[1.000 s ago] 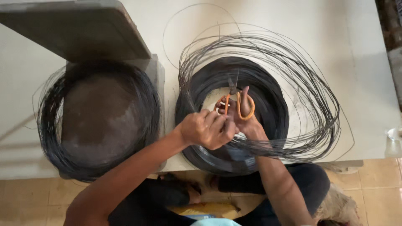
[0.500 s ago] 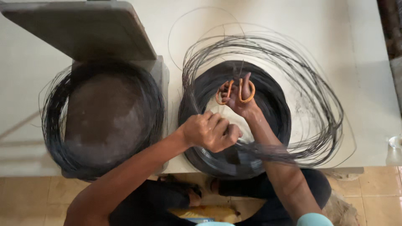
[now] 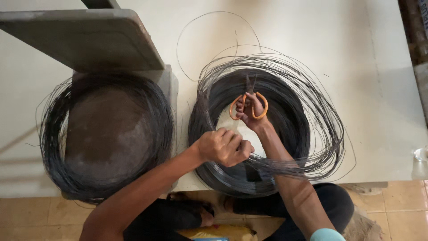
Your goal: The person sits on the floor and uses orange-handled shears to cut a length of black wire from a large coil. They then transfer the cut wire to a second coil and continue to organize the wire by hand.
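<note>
My right hand holds orange-handled scissors, their blades pointing away over the far side of a thick coil of thin black wire that lies on the white table. My left hand is a closed fist over the coil's near left side, gripping a bundle of wire strands that fans out to the right. Loose loops of wire spread around the coil.
A second black wire coil rings a round brown-topped block at left. Behind it stands a grey slab. A clear small object sits at the table's right edge. Tiled floor and my legs lie below.
My right hand has moved the scissors away from my left hand, up toward the far side of the coil. The left hand stays clenched on the wire strands.
</note>
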